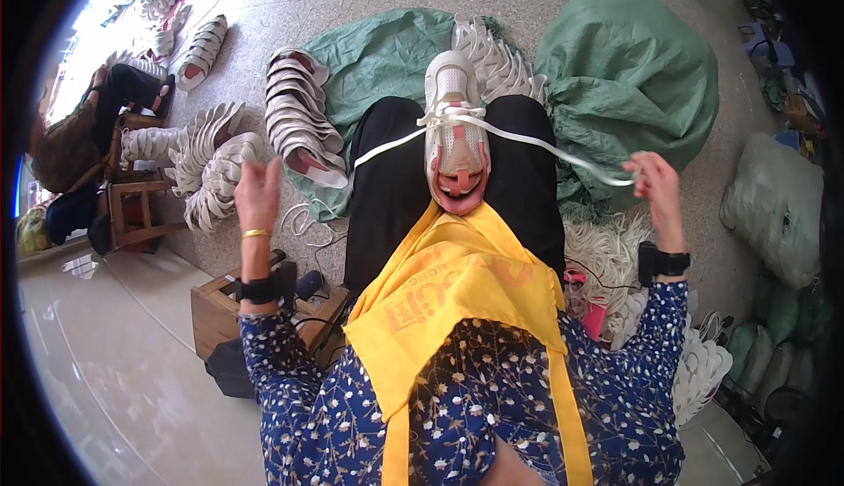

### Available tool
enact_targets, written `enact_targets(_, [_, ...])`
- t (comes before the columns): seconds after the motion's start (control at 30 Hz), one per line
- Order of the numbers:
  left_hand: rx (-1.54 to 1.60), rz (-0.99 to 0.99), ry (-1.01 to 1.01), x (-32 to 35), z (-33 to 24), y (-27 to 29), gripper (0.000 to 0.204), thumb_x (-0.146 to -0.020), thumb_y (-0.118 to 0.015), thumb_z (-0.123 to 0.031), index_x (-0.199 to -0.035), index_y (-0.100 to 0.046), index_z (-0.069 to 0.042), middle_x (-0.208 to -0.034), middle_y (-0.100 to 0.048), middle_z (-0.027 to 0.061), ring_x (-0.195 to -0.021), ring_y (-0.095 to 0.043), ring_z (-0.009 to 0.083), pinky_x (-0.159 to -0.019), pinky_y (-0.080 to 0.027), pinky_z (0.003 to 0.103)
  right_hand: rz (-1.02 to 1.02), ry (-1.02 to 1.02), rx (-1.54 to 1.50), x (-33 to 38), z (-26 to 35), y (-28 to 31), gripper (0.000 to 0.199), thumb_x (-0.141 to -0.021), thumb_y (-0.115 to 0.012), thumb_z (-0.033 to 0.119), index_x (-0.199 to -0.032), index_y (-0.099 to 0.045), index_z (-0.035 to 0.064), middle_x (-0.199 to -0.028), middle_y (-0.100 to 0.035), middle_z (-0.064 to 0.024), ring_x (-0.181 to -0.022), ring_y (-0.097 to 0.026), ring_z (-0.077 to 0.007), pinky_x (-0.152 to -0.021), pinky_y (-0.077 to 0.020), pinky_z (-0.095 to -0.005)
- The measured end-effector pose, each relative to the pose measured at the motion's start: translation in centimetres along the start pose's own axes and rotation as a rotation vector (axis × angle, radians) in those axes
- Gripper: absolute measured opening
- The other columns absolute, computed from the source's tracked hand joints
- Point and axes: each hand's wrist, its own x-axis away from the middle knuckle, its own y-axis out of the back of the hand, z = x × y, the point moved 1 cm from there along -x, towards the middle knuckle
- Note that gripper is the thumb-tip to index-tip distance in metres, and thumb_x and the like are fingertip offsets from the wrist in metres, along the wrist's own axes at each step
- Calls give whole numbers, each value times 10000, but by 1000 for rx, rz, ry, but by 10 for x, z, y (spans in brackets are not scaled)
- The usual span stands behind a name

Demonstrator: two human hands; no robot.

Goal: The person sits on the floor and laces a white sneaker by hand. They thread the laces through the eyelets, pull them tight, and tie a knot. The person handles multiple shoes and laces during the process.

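Observation:
A white and pink sneaker (456,139) lies between my knees, its toe pointing away from me and its heel opening toward me. A white shoelace (571,157) is crossed over its upper, one end stretched to each side. My right hand (658,183) is closed on the right end, holding it out beyond my right knee. Over my left thigh lies the lace's left length, which stops short of my left hand (258,192). That hand is raised out to the left with nothing visible in it, fingers slightly blurred, thumb apart.
Nested rows of shoe uppers (303,117) stand on the floor to the left. A green sack (629,82) bulges at the far right. By my right hip lies a heap of white laces (607,249). A wooden stool (220,310) is at my left, and another person (83,139) sits farther left.

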Motion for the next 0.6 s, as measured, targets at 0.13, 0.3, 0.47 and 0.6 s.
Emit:
enact_targets(0.13, [263, 142, -396, 19, -123, -32, 329, -797, -813, -58, -1027, -579, -25, -893, -605, 109, -741, -640, 225, -664, -528, 333, 200, 175, 65, 0, 32, -84, 199, -972, -708, 148, -1123, -716, 18, -843, -694, -7, -560, -549, -25, -484, -456, -186])
enact_targets(0.3, [323, 203, -687, 30, -194, -77, 201, -841, -696, -14, -988, -559, -17, -878, -569, 109, -782, -605, 231, -674, -518, 342, 417, 222, -7, 3, 53, -173, 179, -967, -686, 90, -1111, -697, -17, -858, -710, -44, -560, -608, -48, -478, -503, -224])
enact_targets(0.47, [264, 134, -677, 15, -188, -99, 126, -864, -653, -8, -946, -558, -17, -798, -593, 130, -719, -629, 248, -648, -503, 345, 442, 291, 175, 12, 71, -205, 160, -954, -684, 85, -1053, -687, -42, -822, -719, -66, -555, -651, -83, -465, -530, -245])
enact_targets(0.6, [644, 287, -408, 16, -186, -103, 131, -881, -676, -41, -927, -559, -6, -763, -642, 91, -659, -627, 184, -639, -497, 319, 459, 291, 237, 14, 67, -210, 150, -947, -691, 103, -1008, -696, -35, -752, -709, -63, -543, -652, -90, -469, -531, -242])
